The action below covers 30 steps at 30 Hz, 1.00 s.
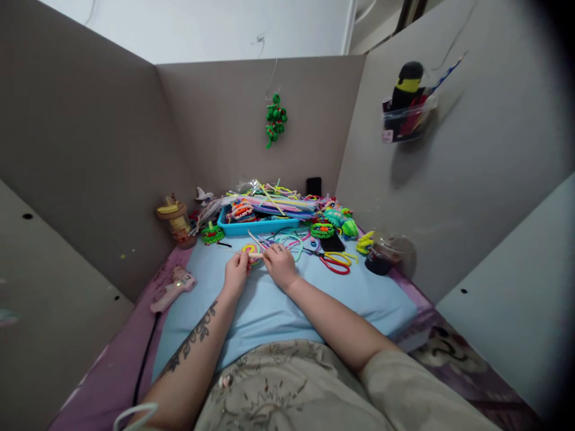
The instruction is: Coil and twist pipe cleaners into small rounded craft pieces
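Grip of left hand and right hand pinches strip near tray of pipe-cleaners.

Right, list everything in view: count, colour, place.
pale strip: one, cream, between both hands
tray: one, blue, cloth's far side
strands: many, mixed, in and around tray
craft pieces: several, mostly green, about tray
flat objects: two, black, tray's right end
scissors: one, red-handled, right of hands
handheld tool: one, pink, cloth's left edge
cup: one, beige-brown, far left
container: one, dark, right edge
ornament: one, green, back partition
holder: one, clear, right partition
cloth: one, light blue, under hands
partitions: three, grey, sides and back
shirt: one, greyish, bottom
left hand: one, bare, strip's left
right hand: one, bare, strip's right
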### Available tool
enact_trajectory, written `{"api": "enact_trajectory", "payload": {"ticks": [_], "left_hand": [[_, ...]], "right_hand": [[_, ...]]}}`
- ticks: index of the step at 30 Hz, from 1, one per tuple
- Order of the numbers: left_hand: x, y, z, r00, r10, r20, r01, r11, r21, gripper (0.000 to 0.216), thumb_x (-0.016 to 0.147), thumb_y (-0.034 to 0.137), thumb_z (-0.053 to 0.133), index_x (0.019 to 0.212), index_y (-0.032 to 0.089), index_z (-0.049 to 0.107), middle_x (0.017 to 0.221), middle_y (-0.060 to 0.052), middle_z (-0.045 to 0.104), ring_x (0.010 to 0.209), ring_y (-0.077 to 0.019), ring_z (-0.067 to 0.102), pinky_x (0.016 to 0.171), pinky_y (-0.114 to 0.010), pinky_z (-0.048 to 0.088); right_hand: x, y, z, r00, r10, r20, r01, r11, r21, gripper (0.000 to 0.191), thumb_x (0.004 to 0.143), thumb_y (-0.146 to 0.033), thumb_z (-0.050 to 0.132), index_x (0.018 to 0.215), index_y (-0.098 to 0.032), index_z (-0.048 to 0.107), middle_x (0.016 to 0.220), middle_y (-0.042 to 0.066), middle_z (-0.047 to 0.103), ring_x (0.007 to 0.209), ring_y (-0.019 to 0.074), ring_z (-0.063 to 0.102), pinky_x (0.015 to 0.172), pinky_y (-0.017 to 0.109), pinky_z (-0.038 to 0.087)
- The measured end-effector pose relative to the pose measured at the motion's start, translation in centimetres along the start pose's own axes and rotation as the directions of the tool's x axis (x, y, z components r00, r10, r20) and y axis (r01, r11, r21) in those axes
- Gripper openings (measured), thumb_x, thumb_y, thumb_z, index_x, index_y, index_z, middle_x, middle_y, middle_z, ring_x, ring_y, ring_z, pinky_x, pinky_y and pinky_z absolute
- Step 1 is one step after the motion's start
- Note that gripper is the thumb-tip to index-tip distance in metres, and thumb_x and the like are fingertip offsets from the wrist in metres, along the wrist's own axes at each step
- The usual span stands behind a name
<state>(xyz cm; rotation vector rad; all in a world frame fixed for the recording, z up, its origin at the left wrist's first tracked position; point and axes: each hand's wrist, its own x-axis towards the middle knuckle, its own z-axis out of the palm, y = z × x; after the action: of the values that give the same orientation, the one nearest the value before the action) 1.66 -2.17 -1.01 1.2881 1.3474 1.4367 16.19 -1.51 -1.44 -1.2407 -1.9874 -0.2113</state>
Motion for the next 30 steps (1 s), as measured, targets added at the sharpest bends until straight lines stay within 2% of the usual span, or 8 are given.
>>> {"api": "enact_trajectory", "payload": {"ticks": [4,6,10,16,21,25,30], "left_hand": [[-0.1,0.1,-0.1,0.998,0.059,-0.002,-0.059,0.998,0.022,0.04,0.079,0.049,0.05,0.059,0.015,0.055,0.042,0.003,0.045,0.038,-0.0081,0.038,0.039,-0.02,0.027],[0.0,-0.1,-0.2,0.998,0.061,0.015,-0.061,0.998,0.008,0.04,0.079,0.05,0.05,0.061,0.014,0.056,0.044,0.003,0.047,0.038,-0.008,0.039,0.039,-0.02,0.028],[0.2,-0.5,-0.3,0.998,0.054,0.032,-0.055,0.998,0.007,0.044,0.077,0.055,0.051,0.062,0.014,0.057,0.048,0.002,0.05,0.036,-0.0076,0.039,0.037,-0.02,0.028],[0.2,-0.6,-0.5,0.999,0.041,0.002,-0.041,0.998,0.056,0.046,0.075,0.058,0.054,0.057,0.015,0.056,0.042,0.003,0.047,0.035,-0.0077,0.037,0.036,-0.021,0.026],[0.3,-0.8,-0.4,1.0,-0.024,0.007,0.024,0.999,-0.028,0.046,0.072,0.058,0.057,0.062,0.013,0.059,0.041,0.003,0.046,0.034,-0.0074,0.036,0.034,-0.02,0.025],[0.4,-0.8,-0.4,0.997,-0.073,0.009,0.074,0.99,-0.119,0.041,0.07,0.053,0.06,0.062,0.013,0.058,0.043,0.002,0.049,0.034,-0.007,0.037,0.034,-0.02,0.025],[0.5,-0.7,-0.3,0.994,-0.106,-0.022,0.104,0.989,-0.104,0.032,0.07,0.043,0.06,0.057,0.014,0.054,0.039,0.005,0.044,0.034,-0.0063,0.034,0.034,-0.019,0.022]], "right_hand": [[-0.2,0.1,0.2,0.999,-0.044,0.026,0.039,0.984,0.172,0.019,0.085,-0.023,0.053,0.102,-0.019,0.06,0.097,0.007,0.061,0.092,0.0192,0.053,0.08,0.029,0.042],[-0.2,0.2,0.4,0.998,-0.045,0.035,0.037,0.978,0.204,0.019,0.088,-0.023,0.049,0.102,-0.019,0.06,0.095,0.006,0.062,0.089,0.0175,0.055,0.078,0.027,0.042],[-0.2,0.4,0.6,0.999,-0.018,0.044,0.01,0.981,0.192,0.019,0.09,-0.023,0.045,0.095,-0.021,0.063,0.089,0.004,0.064,0.085,0.0159,0.057,0.074,0.025,0.042],[-0.4,0.5,0.8,0.999,0.0,0.054,-0.009,0.984,0.176,0.02,0.09,-0.024,0.046,0.094,-0.021,0.065,0.088,0.004,0.064,0.082,0.0148,0.058,0.071,0.024,0.042],[-0.4,0.6,1.1,0.998,0.013,0.055,-0.024,0.98,0.198,0.019,0.09,-0.025,0.046,0.094,-0.021,0.065,0.088,0.003,0.065,0.081,0.0146,0.058,0.07,0.023,0.041],[-0.3,0.7,1.1,0.999,0.003,0.049,-0.013,0.982,0.187,0.018,0.09,-0.025,0.048,0.091,-0.021,0.065,0.088,0.003,0.064,0.082,0.015,0.057,0.071,0.024,0.041],[-0.2,0.7,1.0,0.999,-0.022,0.041,0.015,0.988,0.156,0.015,0.089,-0.025,0.05,0.09,-0.021,0.065,0.088,0.004,0.064,0.085,0.0166,0.055,0.074,0.026,0.041]]}}
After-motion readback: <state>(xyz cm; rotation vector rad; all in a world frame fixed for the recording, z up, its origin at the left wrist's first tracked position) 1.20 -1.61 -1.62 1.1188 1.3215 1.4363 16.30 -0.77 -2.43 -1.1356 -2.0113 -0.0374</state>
